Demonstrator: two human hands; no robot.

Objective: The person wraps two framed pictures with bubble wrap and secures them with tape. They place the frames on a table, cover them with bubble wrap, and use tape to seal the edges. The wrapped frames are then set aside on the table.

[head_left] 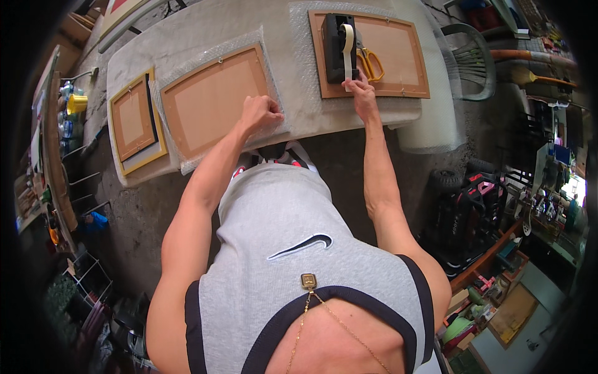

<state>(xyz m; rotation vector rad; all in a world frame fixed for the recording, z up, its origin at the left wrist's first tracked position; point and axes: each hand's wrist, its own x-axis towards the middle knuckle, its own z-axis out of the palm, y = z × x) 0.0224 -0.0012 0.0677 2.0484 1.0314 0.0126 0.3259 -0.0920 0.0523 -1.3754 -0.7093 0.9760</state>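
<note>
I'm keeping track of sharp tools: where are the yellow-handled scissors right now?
In the head view, the yellow-handled scissors lie at the upper right, on the back of the right-hand frame, just right of the black tape dispenser and beside the right hand.

Upper garment: one heather-grey sleeveless knit top (268, 209), fabric finely flecked, cut loose at the body. Edging: broad black binding (341, 293) along the scooped neckline; matching black bands (194, 318) at both armholes. Marking: one curved, tick-shaped black emblem (301, 247) outlined in white, set across the chest. Jewellery: one thin gold-coloured link chain (300, 330), both strands meeting at a small gold-coloured rounded-rectangular pendant (308, 282) with raised border and darker centre, its relief too small to read. Footwear: one pair of white-and-black shoes (301, 152) with red accents, partly hidden by the top.
</note>
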